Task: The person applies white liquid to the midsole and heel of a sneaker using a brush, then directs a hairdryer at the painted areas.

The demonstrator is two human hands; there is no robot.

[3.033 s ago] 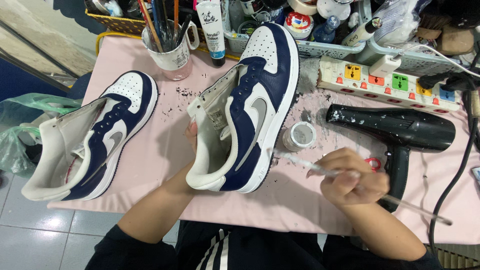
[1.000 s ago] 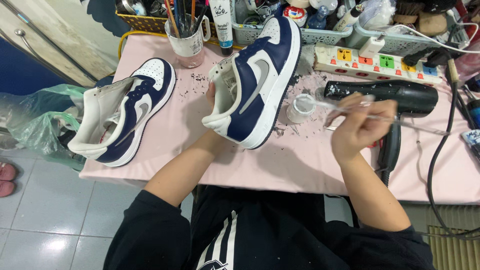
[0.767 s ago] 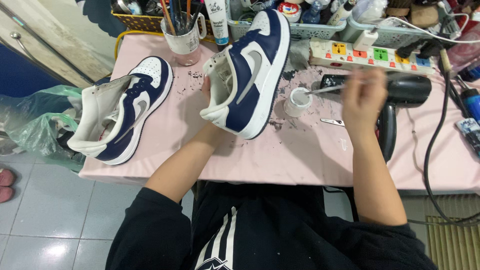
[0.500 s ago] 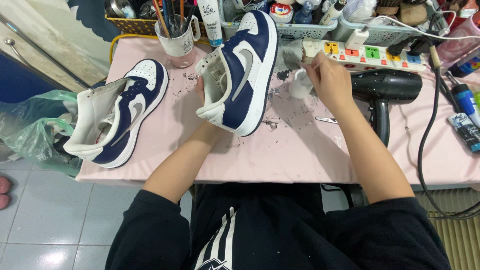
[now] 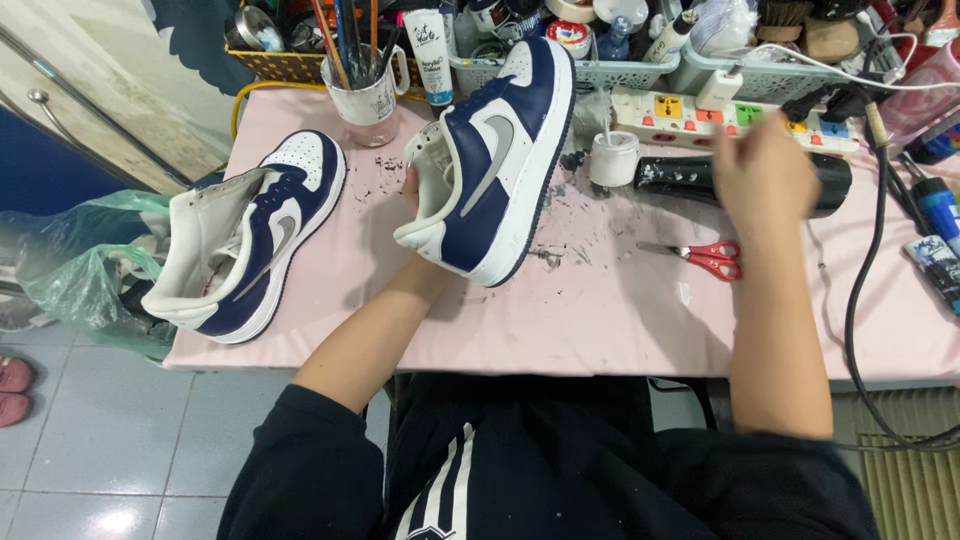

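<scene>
Navy and white shoe (image 5: pixel 495 160) tipped on its side near the middle of the pink table (image 5: pixel 600 320), toe toward the baskets at the back, heel toward the person. Left hand (image 5: pixel 412 190) tucked into the heel opening, gripping the shoe there, fingers mostly hidden. Right hand (image 5: pixel 765 175) blurred over the black hair dryer (image 5: pixel 690 175); closed or loose, cannot tell, nor whether anything is held. Just left of the dryer, a small white pot (image 5: pixel 613 158). Red scissors (image 5: pixel 705 257) flat on the table below the right hand. Second matching shoe (image 5: pixel 250 240) at the table's left edge. Mug of brushes (image 5: pixel 368 95) behind it. Power strip (image 5: pixel 720 108) along the back.
</scene>
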